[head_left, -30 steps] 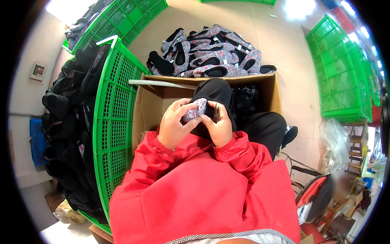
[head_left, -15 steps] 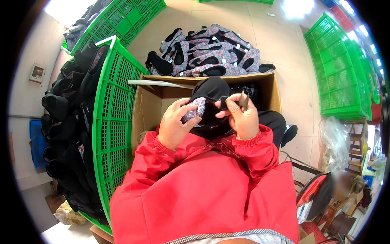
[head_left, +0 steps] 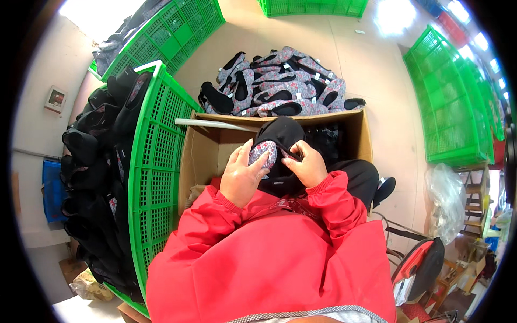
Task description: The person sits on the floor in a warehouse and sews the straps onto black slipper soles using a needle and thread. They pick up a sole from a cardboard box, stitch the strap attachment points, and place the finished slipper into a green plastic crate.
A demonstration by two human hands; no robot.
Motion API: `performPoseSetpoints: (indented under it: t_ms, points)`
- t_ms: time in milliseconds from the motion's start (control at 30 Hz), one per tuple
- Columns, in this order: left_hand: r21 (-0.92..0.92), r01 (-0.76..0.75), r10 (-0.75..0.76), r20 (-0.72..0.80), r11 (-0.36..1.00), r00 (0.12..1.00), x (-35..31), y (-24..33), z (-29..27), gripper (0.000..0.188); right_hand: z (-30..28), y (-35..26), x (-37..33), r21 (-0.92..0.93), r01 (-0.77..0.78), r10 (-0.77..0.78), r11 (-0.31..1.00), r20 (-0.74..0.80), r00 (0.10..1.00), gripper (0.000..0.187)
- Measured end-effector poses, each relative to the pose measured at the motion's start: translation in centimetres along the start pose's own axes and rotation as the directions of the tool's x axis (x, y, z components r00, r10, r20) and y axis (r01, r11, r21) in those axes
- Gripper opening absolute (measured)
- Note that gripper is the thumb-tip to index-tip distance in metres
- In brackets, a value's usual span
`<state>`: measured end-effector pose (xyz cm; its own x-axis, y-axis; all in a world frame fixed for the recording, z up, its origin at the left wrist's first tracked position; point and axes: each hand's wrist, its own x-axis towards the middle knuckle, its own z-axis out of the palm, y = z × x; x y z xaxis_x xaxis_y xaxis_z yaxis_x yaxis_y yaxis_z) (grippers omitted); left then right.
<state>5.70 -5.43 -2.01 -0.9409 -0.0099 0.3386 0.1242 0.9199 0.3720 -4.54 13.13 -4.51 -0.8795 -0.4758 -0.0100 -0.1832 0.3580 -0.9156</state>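
In front of my chest, over the cardboard box, I hold a black fabric slipper (head_left: 281,131) with a grey, red-flowered part (head_left: 264,154) showing at one side. My left hand (head_left: 241,175) grips that flowered part, thumb on the near side and fingers over the top. At the slipper's right side, my right hand (head_left: 309,166) pinches the black edge between thumb and fingers. Any tool inside the right hand is hidden from view. Dark cloth below the hands blends with the slipper, so its lower outline is hard to make out.
The open cardboard box (head_left: 197,156) holds black items and a white strip (head_left: 215,125) at its rim. Beyond it lies a heap of flowered slippers (head_left: 283,81). A green crate (head_left: 161,161) of black slippers stands at left; green crates (head_left: 455,107) stand at right.
My right hand has turned and moved left and down onto the slipper's edge. The brownish, blade-like thing that stuck up from it no longer shows. My left hand keeps its grip.
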Motion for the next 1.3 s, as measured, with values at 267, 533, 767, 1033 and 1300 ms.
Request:
performPoseSetpoints:
  t_ms: [267, 533, 767, 1033, 1300]
  points:
    - [0.102, 0.113, -0.102, -0.108, 0.988, 0.989, 1.4, -2.0, 2.3, 0.022, 1.0, -0.9, -0.6, 0.077, 0.044, -0.05, 0.996, 0.089, 0.995, 0.028]
    - [0.352, 0.08, -0.067, -0.048, 0.932, 0.997, 5.4, -5.9, 5.2, 0.008, 2.5, -1.6, -0.4, 0.044, 0.018, -0.022, 0.999, 0.096, 0.995, 0.028]
    - [0.568, 0.094, -0.23, 0.172, 0.817, 0.958, 7.6, -7.5, 7.2, 0.013, 3.9, -1.6, 0.6, 0.021, 0.023, -0.025, 1.0, 0.082, 0.996, 0.026]
    - [0.394, -0.058, -0.048, 0.252, 0.917, 0.966, 6.2, -10.3, 6.8, 0.017, 4.7, -1.2, -0.4, 0.041, 0.021, -0.024, 0.999, 0.077, 0.997, 0.026]
    - [0.108, -0.158, 0.164, -0.054, 0.982, 0.985, 1.8, -8.9, 3.3, 0.024, 5.8, 2.0, -1.8, 0.416, -0.051, 0.066, 0.908, -0.02, 0.998, 0.024]
